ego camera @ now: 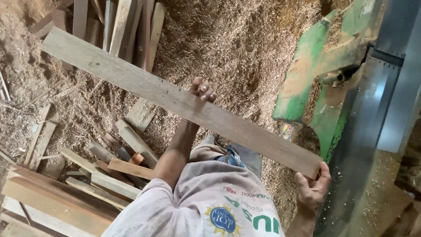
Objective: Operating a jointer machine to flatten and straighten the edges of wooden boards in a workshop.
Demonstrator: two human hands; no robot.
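I hold a long, pale wooden plank [131, 81] slantwise in front of me, from the upper left down to the lower right. My left hand [201, 90] reaches under its middle, and the fingers curl over the far edge. My right hand [312, 189] grips the near end at the lower right, next to the machine. The plank is up off the ground, above the sawdust.
Sawdust [237, 39] covers the floor. Several planks [127, 26] lie at the top left, and a heap of offcuts and boards [87, 175] lies at the lower left. A green machine body [307, 79] and a grey metal surface [377, 114] stand on the right.
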